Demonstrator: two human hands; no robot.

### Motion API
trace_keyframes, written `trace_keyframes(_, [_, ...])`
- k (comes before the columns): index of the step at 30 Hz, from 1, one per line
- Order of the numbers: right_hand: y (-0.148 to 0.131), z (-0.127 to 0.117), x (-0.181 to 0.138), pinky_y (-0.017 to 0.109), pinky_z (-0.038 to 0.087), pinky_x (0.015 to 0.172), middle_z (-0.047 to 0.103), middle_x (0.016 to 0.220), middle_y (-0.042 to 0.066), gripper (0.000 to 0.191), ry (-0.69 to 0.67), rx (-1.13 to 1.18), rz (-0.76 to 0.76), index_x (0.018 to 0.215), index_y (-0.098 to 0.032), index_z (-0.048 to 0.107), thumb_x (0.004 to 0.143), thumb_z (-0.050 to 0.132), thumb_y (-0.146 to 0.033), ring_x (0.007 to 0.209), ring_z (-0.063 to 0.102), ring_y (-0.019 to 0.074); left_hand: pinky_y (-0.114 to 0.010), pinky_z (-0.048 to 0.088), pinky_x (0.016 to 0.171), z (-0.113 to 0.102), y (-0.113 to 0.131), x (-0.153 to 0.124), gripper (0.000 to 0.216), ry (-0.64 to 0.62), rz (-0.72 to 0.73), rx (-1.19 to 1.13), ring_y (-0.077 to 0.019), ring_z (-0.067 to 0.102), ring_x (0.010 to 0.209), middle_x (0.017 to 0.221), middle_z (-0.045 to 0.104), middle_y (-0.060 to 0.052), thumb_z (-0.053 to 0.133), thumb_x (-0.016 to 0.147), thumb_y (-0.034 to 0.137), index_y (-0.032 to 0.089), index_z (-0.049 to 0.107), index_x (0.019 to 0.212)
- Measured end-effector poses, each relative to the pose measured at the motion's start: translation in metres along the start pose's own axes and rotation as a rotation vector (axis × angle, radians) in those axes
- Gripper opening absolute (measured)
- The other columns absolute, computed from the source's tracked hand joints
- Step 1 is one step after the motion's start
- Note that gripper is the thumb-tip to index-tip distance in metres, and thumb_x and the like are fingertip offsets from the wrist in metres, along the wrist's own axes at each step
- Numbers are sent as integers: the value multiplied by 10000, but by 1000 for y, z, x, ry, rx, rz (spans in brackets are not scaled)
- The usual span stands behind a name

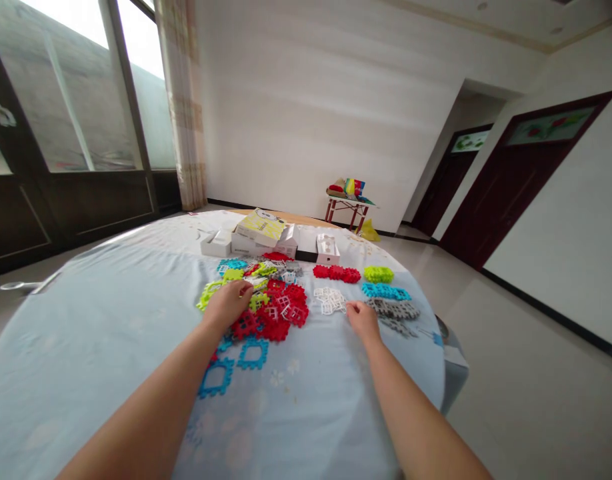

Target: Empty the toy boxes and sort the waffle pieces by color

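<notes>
A mixed pile of interlocking plastic building pieces (pixel 286 310) in red, green, white, grey and blue lies on the cloth-covered table. My left hand (pixel 229 303) is over the pile's left side, fingers curled together; what they hold, if anything, is hidden. Just right of the pile is a group of white building pieces (pixel 329 300). My right hand (pixel 363 319) reaches its right edge, with thumb and fingertips pinched at a white piece. Two blue square frame pieces (pixel 253 353) lie at the near side of the pile.
Sorted rows of red pieces (pixel 337 273), green pieces (pixel 379 274), blue pieces (pixel 386 291) and grey pieces (pixel 393 309) lie at the right. Behind the pile stand a yellow-and-white box (pixel 261 227) and open white boxes (pixel 327 248). A small table (pixel 349 199) stands by the wall.
</notes>
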State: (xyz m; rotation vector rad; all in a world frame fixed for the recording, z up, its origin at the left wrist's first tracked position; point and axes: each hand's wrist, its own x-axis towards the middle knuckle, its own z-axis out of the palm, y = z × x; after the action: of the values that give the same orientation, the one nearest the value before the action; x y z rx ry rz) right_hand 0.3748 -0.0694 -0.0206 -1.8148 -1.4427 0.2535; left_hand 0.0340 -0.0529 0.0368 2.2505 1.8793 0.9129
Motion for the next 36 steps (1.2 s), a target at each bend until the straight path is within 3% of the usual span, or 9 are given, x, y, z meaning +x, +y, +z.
trace_keyframes(5, [-3, 9, -9, 246, 446, 706, 706, 830, 58, 303, 19, 11, -40, 888, -194, 681, 769, 438, -333, 791, 627, 189, -289, 429, 756, 2, -10, -1, 357, -2, -15, -6, -213, 609, 864, 938, 690, -59, 393, 800, 394, 203, 679, 898])
trace_keyframes(11, [-3, 2, -17, 263, 443, 726, 702, 851, 67, 325, -19, 59, -89, 899, -170, 675, 767, 432, -341, 788, 625, 192, -282, 419, 855, 6, -22, 0, 360, 8, -66, -45, -209, 591, 977, 1048, 679, -53, 418, 784, 358, 203, 679, 978])
trace_keyframes(17, [-4, 1, -17, 266, 442, 713, 699, 834, 69, 337, -30, 95, -75, 903, -162, 677, 755, 440, -351, 764, 621, 192, -247, 456, 754, -1, -31, 2, 401, 45, -171, -94, -187, 632, 854, 916, 715, -41, 404, 787, 405, 191, 685, 977])
trace_keyframes(23, [-5, 1, -18, 257, 438, 697, 698, 809, 65, 337, -27, 111, -74, 889, -159, 678, 747, 440, -349, 742, 617, 185, -265, 441, 815, -6, -43, 2, 444, 114, -265, -57, -204, 615, 951, 1013, 694, -76, 356, 809, 393, 170, 664, 1038])
trace_keyframes(30, [-7, 0, -19, 253, 430, 671, 698, 786, 66, 352, -36, 71, -76, 897, -156, 683, 749, 433, -355, 710, 609, 180, -319, 389, 928, 7, -41, 0, 420, 2, -147, 16, -238, 539, 1095, 1155, 641, -67, 445, 763, 408, 212, 670, 1058])
trace_keyframes(36, [-8, 0, -20, 246, 428, 670, 701, 796, 60, 344, -23, 49, -95, 895, -168, 686, 754, 429, -347, 712, 609, 175, -354, 380, 899, 9, -28, 0, 376, -70, -96, 67, -259, 537, 1081, 1090, 670, -43, 440, 765, 440, 261, 696, 974])
